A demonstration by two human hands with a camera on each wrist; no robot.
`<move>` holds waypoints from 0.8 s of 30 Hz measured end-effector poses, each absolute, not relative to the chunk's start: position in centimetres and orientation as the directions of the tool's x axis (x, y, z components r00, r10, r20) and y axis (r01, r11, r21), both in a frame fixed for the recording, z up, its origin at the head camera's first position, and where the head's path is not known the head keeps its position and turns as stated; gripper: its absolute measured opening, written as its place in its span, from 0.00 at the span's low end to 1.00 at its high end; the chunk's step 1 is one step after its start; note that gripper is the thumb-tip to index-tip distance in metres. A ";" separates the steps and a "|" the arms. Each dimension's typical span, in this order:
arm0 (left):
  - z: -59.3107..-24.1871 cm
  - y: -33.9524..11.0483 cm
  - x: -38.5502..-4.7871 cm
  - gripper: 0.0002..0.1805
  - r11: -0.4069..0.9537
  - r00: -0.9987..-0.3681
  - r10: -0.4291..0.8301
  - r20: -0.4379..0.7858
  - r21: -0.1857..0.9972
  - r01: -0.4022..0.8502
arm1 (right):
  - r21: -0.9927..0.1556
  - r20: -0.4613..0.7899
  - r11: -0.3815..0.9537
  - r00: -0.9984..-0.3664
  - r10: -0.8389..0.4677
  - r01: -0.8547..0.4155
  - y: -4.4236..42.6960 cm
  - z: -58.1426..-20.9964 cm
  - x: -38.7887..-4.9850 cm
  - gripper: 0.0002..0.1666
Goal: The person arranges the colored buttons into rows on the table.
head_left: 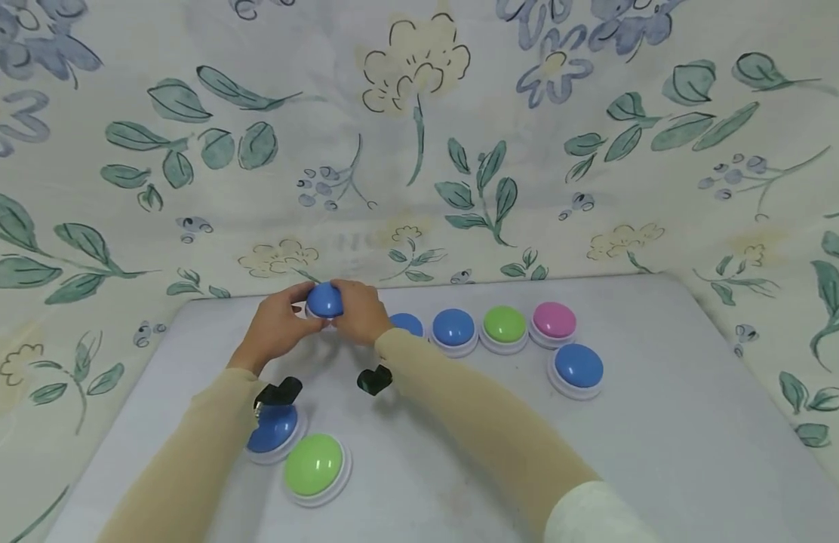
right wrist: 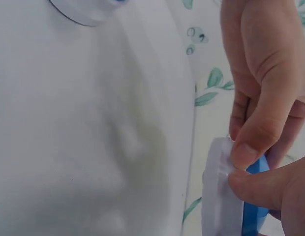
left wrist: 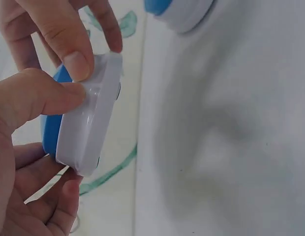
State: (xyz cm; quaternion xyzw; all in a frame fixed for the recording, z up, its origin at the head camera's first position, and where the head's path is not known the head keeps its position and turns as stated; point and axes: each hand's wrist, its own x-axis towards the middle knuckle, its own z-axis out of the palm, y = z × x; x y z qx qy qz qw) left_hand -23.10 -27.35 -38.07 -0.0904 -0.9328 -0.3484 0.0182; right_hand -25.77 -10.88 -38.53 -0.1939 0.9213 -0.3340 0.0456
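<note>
Against floral cloth (head_left: 419, 139), over white table (head_left: 671, 430), far edge: gripping blue button (head_left: 324, 299) aloft, with left hand (head_left: 277, 323) and right hand (head_left: 361, 311)! Apparently part-done, with four buttons (head_left: 453, 327) lined up, three strays (head_left: 314, 464) outside.

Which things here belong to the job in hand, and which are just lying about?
In use:
left hand
right hand
held blue button, gripped by both

Lying on the table, apparently not in use:
half-hidden blue button, middle blue button, far green button, pink button, in a row
rightmost blue button
near blue button, near green button
</note>
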 end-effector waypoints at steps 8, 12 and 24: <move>-36.2 -25.8 -20.8 0.40 0.780 -0.978 0.149 0.146 0.590 0.207 | -0.657 0.077 0.659 -0.902 -0.425 -0.366 -8.9 -37.6 -23.2 0.39; -35.5 -24.7 -19.5 0.39 0.779 -0.970 0.149 0.192 0.581 0.235 | -0.671 0.113 0.619 -0.882 -0.459 -0.408 -7.3 -37.1 -21.9 0.39; -35.4 -21.5 -16.7 0.38 0.743 -0.954 0.135 0.267 0.610 0.276 | -0.686 0.225 0.528 -0.836 -0.500 -0.501 -3.2 -36.8 -19.0 0.39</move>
